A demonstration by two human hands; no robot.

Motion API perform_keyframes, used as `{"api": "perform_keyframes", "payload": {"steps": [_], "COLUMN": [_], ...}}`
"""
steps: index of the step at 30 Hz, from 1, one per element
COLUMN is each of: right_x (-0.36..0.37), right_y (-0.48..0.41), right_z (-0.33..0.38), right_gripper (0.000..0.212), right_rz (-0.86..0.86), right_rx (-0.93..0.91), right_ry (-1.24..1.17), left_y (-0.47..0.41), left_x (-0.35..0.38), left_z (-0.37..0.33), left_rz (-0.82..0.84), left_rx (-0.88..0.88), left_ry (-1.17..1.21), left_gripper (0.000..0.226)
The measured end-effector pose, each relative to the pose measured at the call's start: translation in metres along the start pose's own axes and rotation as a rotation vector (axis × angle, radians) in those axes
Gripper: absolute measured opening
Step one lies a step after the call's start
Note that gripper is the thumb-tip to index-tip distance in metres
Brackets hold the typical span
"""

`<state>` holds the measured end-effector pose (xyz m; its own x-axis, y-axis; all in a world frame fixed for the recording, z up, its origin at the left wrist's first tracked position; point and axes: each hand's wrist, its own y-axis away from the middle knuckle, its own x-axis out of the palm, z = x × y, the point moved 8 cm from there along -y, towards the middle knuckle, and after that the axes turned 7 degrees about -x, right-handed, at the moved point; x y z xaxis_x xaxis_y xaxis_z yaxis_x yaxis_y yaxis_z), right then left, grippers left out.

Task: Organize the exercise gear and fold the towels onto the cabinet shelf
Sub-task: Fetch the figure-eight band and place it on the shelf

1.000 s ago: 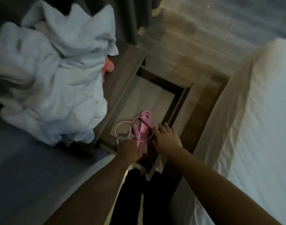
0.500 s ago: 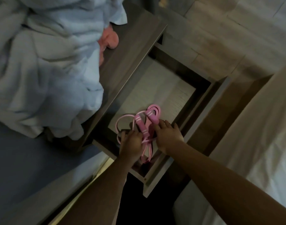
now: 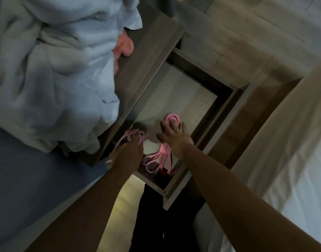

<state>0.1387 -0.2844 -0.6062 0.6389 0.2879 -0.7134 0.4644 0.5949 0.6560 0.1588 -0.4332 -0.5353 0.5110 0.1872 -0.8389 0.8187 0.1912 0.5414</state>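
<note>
Jump rope (image 3: 133,136) now left, apart from bands (image 3: 156,160)

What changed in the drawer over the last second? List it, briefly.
The left hand now grips a few loops of the pink rope and has drawn them left, toward the edge of the drawer, so the bundle is pulled apart. The right hand now has its fingers spread wide over the rest. Unchanged: drawer open, towels heaped on the cabinet top.

Over the open grey wooden drawer (image 3: 176,190), the left grip (image 3: 130,151) pinches looped pink cord (image 3: 136,134); the right grip (image 3: 176,137) spreads above flat pink bands (image 3: 159,159).
</note>
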Motion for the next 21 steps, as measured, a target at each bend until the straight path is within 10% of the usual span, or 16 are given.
{"api": "perform_keyframes", "payload": {"steps": [10, 21], "right_x": [-0.007, -0.072], "right_y": [-0.031, 0.075], "right_z": [0.000, -0.013], "right_gripper": [0.099, 0.060], "right_rz": [-0.027, -0.179], "right_rx": [-0.076, 0.058], "right_ry": [0.400, 0.148], "left_y": [-0.018, 0.039], "left_x": [0.016, -0.042], "left_z": [-0.004, -0.006], "left_rz": [0.035, 0.174], "left_rx": [0.000, -0.071], "left_ry": [0.175, 0.253], "left_gripper": [0.021, 0.030]}}
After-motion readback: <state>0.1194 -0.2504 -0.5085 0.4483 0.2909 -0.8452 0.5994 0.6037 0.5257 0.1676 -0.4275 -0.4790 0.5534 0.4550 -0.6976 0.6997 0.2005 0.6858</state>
